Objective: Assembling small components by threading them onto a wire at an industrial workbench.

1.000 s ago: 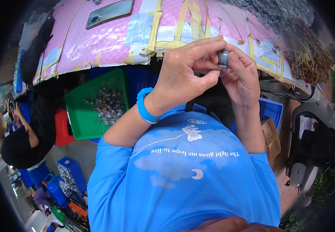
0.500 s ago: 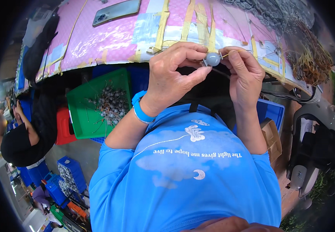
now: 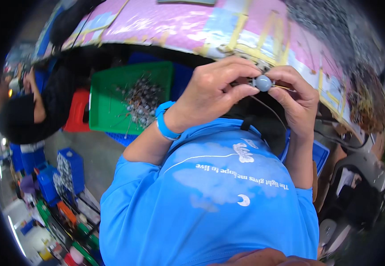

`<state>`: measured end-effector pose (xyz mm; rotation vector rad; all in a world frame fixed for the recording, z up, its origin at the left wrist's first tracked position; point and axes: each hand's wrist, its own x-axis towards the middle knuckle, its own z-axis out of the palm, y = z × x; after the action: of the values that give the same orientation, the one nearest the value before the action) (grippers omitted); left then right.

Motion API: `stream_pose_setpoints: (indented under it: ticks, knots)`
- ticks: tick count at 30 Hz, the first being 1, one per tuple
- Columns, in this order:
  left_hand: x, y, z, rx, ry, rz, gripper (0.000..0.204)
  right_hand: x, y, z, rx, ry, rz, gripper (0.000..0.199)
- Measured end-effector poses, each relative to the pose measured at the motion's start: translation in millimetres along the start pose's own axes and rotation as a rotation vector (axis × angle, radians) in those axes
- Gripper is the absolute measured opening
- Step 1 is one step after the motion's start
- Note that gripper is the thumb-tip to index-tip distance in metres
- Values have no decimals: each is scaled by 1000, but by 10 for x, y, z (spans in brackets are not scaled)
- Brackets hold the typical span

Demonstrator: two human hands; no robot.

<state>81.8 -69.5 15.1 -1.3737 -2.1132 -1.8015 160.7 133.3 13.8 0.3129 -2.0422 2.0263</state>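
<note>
A glossy round grey ball (image 3: pixel 262 83) with a small fitting on its left side is held between my two hands at the front edge of the table. My left hand (image 3: pixel 225 84), with a blue wristband, pinches the fitting end between thumb and fingers. On the other side, my right hand (image 3: pixel 298 95) is closed, its thumb and forefinger up against the ball. A thin yellow strand (image 3: pixel 286 89) comes out from between those right fingers. How the strand joins the ball is hidden.
Left of me, a green tray (image 3: pixel 106 95) holds many grey balls on thin stems (image 3: pixel 142 103). The table (image 3: pixel 174 33) has a pink, taped cover. Dried brown strands (image 3: pixel 372 108) hang at its right end. A co-worker in a black cap (image 3: pixel 17 117) is at far left; a red stool (image 3: pixel 76 113) stands between.
My right fingers have closed in from the strand to the ball's side. My left hand keeps its pinch. The whole view has shifted, so the table sits higher and hands farther right.
</note>
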Motion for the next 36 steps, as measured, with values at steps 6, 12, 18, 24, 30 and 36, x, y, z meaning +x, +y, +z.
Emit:
stream_pose_setpoints:
  ticks: [6, 12, 18, 24, 30, 36]
  knots:
    - [-370, 83, -95, -212, 116, -172, 20, 160, 202, 194, 79, -175, 29, 19]
    - [-866, -66, -609, -199, 142, -546, 15, 316, 479, 649, 37, -365, 427, 34]
    - [-2022, -518, -1552, 837, 178, -559, 60, 297, 253, 293, -109, -306, 367, 44]
    - [-1221, -543, -1465, 490, 613, -642, 41, 22, 15, -666, -509, 427, 228, 26]
    - [179, -1216, -1535, 763, 402, -143, 31, -119, 218, -1137, -1381, 530, 195, 25]
    - [857, -1743, -1678, 590, 95, -201, 35, -114, 511, -1190, -1537, 552, -63, 26]
